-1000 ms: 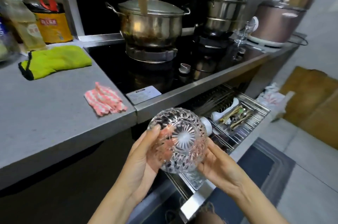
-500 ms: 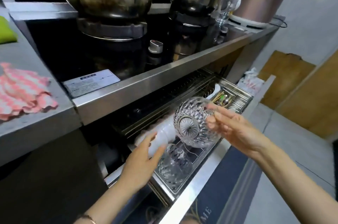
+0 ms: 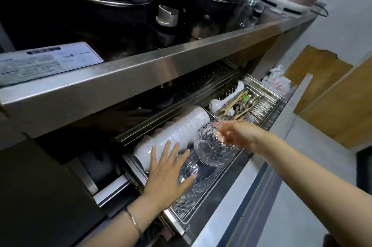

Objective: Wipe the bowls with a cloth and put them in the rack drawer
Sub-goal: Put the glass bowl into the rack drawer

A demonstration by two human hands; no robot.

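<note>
A cut-glass bowl (image 3: 211, 146) lies on its side low in the open steel rack drawer (image 3: 203, 208), base toward me. My right hand (image 3: 239, 134) holds it by the rim, fingers blurred. My left hand (image 3: 167, 172) is spread flat with straight fingers over other glass bowls (image 3: 187, 182) lying in the drawer's front row. Behind them runs a row of stacked white bowls (image 3: 177, 134). No cloth shows in this view.
A cutlery tray (image 3: 245, 105) with chopsticks and spoons fills the drawer's right end. The steel counter edge (image 3: 141, 73) overhangs the drawer, with stove knobs and pots above. Grey floor and wooden boards (image 3: 332, 101) lie to the right.
The view has dropped closer to the drawer. My right hand has lowered the glass bowl down into the rack. My left hand has moved onto the glass bowls in front.
</note>
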